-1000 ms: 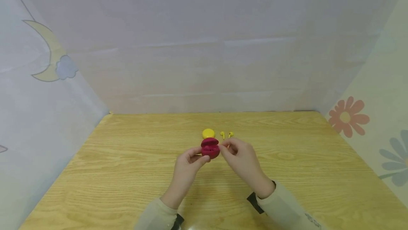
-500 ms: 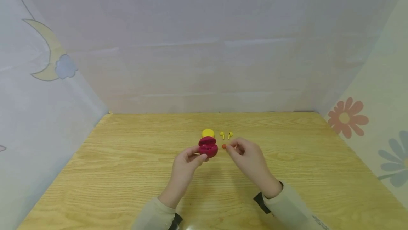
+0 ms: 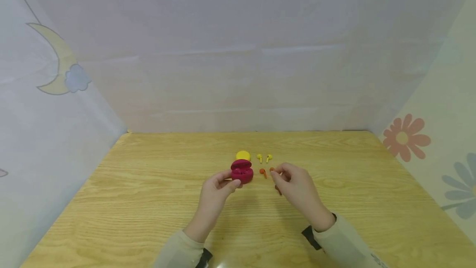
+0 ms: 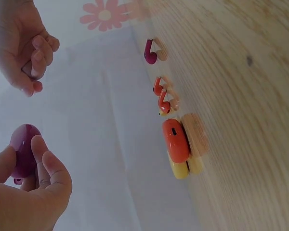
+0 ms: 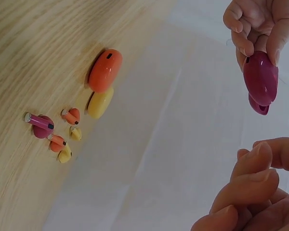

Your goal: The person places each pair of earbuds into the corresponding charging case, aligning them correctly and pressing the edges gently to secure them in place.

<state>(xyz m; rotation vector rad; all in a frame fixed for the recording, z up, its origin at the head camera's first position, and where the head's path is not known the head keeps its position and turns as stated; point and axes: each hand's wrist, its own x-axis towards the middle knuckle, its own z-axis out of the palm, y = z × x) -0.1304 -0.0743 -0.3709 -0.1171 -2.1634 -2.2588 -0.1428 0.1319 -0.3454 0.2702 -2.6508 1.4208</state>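
Observation:
A magenta earbud case, its lid raised, is held up by my left hand, with thumb and fingers gripping its side. To its right is my right hand, its thumb and index finger close together; whether a small thing sits between the tips cannot be made out. Below that hand, a magenta earbud lies on the table, partly hidden in the head view. One orange earbud lies between the hands, and another orange earbud is by the right fingertips. The case's inside is too small to read.
Behind the magenta case, a round yellow case rests on the wooden table. Two yellow earbuds lie to its right. Both wrist views show an orange case, hidden in the head view. Fabric walls border the table.
My right hand has drawn away from the magenta case toward the right, uncovering the orange earbuds and part of the magenta one. The left hand, with the case, has shifted slightly left.

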